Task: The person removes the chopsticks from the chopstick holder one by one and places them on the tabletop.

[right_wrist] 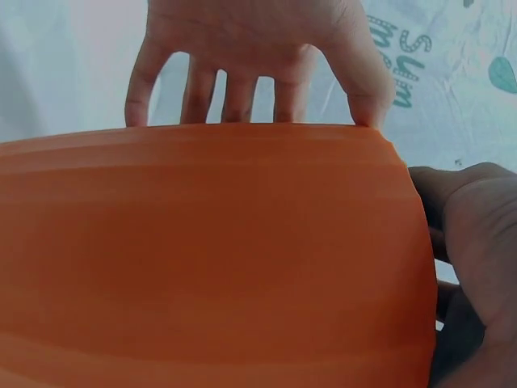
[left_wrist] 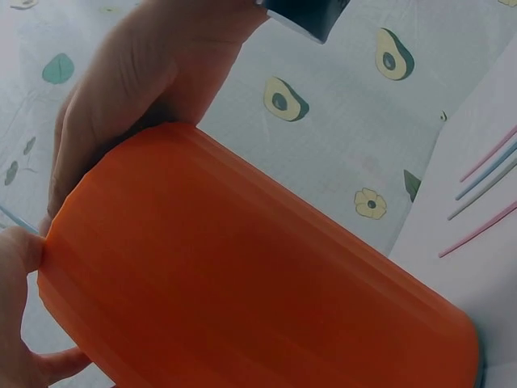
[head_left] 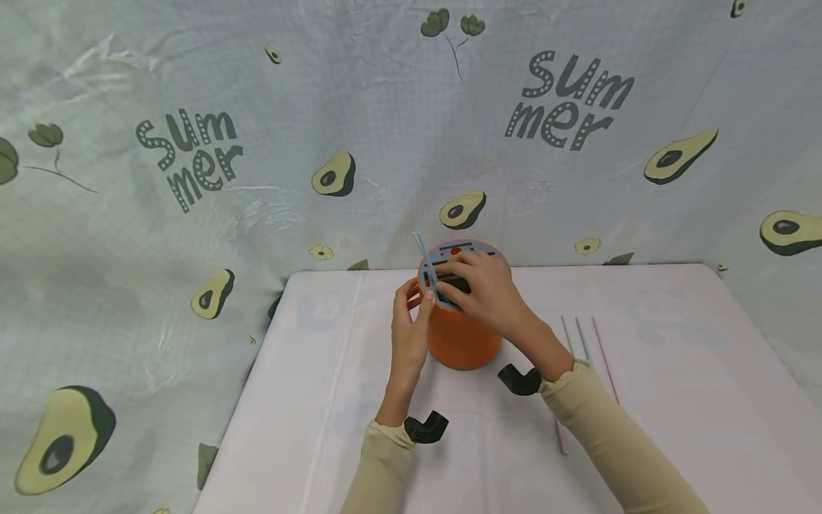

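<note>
An orange cylindrical container (head_left: 464, 343) stands on the table with a grey-blue slotted lid (head_left: 443, 252). My left hand (head_left: 409, 332) grips its left side near the rim, thumb at the front and fingers spread round behind. Over the lid, my right hand (head_left: 491, 289) holds a black piece (head_left: 459, 285) between fingers and thumb; the palm hides part of it. A light blue straw (head_left: 422, 248) leans up beside the right fingertips, its lower end close to my left thumb. Both wrist views show mostly the container's orange wall (left_wrist: 258, 250).
Several thin straws, including a pink one (head_left: 604, 357), lie on the white tabletop (head_left: 681, 371) by my right forearm. Another pink straw end (head_left: 561, 439) shows under that sleeve. An avocado-printed sheet (head_left: 385, 107) hangs behind the table.
</note>
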Demonstrator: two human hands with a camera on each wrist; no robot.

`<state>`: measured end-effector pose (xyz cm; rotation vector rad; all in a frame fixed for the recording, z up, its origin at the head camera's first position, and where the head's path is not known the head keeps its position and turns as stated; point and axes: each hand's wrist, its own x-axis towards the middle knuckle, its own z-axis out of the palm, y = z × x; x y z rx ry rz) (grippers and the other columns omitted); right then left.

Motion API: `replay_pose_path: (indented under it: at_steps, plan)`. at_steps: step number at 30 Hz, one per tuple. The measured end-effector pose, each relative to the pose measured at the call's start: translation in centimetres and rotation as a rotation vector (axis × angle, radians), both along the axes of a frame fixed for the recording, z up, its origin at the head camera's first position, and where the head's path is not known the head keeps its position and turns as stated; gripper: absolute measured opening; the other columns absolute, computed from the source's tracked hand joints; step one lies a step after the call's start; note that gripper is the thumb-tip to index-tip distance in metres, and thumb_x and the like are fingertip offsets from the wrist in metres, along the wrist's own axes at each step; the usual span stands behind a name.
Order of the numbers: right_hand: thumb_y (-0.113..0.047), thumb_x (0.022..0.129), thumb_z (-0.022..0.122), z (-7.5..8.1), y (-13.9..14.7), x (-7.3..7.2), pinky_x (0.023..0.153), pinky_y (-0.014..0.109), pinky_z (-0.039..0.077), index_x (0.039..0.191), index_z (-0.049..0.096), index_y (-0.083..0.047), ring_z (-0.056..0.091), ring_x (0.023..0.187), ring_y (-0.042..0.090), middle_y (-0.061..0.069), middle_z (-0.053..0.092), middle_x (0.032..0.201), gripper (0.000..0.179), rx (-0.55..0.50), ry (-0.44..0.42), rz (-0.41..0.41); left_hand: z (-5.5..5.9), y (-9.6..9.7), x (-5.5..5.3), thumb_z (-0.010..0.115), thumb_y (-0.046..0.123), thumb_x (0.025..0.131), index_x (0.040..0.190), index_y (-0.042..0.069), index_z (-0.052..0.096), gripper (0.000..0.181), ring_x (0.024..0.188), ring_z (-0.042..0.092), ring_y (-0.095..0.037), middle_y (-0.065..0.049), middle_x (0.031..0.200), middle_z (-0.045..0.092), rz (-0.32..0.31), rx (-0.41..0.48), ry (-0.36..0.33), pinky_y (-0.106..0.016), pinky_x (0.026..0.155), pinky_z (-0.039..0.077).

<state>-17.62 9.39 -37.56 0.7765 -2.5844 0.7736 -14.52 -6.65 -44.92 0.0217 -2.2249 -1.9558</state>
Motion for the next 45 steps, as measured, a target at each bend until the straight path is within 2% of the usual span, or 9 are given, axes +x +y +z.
replay_pose_path:
  at_steps: [7,13,16,27,32,35,38,45]
  plan:
    - [-0.031,0.095,0.077,0.0,-0.6,-0.1,0.107,0.062,0.043,0.118,0.077,-0.018,0.065,0.111,0.035,0.005,0.073,0.113,0.027,0.013,-0.014,-0.028,0.0,-0.1,0.1,0.056,0.045,0.104,0.153,0.023,0.046,0.054,0.135,0.049,-0.027,-0.006,0.152,0.05,0.003,0.0,0.01,-0.051,0.106,0.049]
    - [-0.03,0.094,0.079,0.0,-0.7,0.0,0.103,0.058,0.045,0.113,0.075,-0.017,0.065,0.107,0.031,0.004,0.073,0.109,0.023,-0.012,-0.026,-0.036,0.0,-0.1,0.1,0.056,0.046,0.105,0.153,0.024,0.046,0.054,0.136,0.049,-0.027,-0.006,0.153,0.049,-0.002,0.0,0.007,-0.051,0.106,0.049]
    - [-0.028,0.093,0.08,0.0,-0.7,0.0,0.1,0.055,0.046,0.11,0.076,-0.016,0.066,0.104,0.029,0.003,0.074,0.107,0.021,-0.023,-0.012,-0.045,0.0,0.0,0.0,0.056,0.046,0.105,0.154,0.023,0.045,0.055,0.137,0.048,-0.031,-0.007,0.153,0.049,-0.007,0.002,0.014,-0.052,0.107,0.049]
    - [-0.024,0.096,0.077,-0.1,-0.4,0.4,0.109,0.06,0.041,0.107,0.076,-0.015,0.068,0.106,0.029,0.004,0.076,0.109,0.015,-0.052,0.008,-0.058,0.0,0.0,0.1,0.056,0.044,0.105,0.153,0.02,0.046,0.055,0.138,0.048,-0.035,-0.01,0.153,0.049,-0.003,0.008,0.028,-0.055,0.107,0.048]
    - [-0.021,0.099,0.073,0.3,-0.1,0.7,0.098,0.05,0.05,0.107,0.074,-0.01,0.068,0.098,0.025,0.006,0.076,0.105,0.014,-0.088,-0.012,-0.052,0.1,0.1,0.1,0.056,0.046,0.105,0.153,0.02,0.046,0.056,0.137,0.048,-0.033,-0.01,0.152,0.049,0.001,0.009,0.026,-0.054,0.108,0.047]
    - [-0.021,0.101,0.07,0.6,0.2,1.1,0.091,0.044,0.056,0.112,0.072,-0.008,0.069,0.099,0.024,0.007,0.076,0.107,0.017,-0.122,-0.056,-0.062,0.2,0.1,0.1,0.056,0.044,0.105,0.153,0.019,0.046,0.056,0.138,0.048,-0.034,-0.01,0.152,0.049,0.002,0.012,0.03,-0.054,0.108,0.047]
    - [-0.019,0.102,0.068,0.9,0.6,1.4,0.088,0.045,0.059,0.117,0.07,-0.006,0.071,0.101,0.026,0.01,0.076,0.109,0.019,-0.181,-0.08,-0.065,0.2,0.1,0.2,0.056,0.043,0.105,0.153,0.018,0.046,0.055,0.139,0.047,-0.036,-0.011,0.153,0.049,0.004,0.014,0.035,-0.055,0.109,0.047]
    - [-0.012,0.102,0.067,0.9,1.8,1.8,0.079,0.045,0.063,0.118,0.069,-0.002,0.076,0.094,0.028,0.013,0.076,0.109,0.019,-0.345,-0.014,-0.054,0.0,0.0,0.2,0.055,0.044,0.105,0.153,0.018,0.046,0.055,0.139,0.047,-0.037,-0.01,0.153,0.049,0.002,0.01,0.043,-0.054,0.109,0.048]
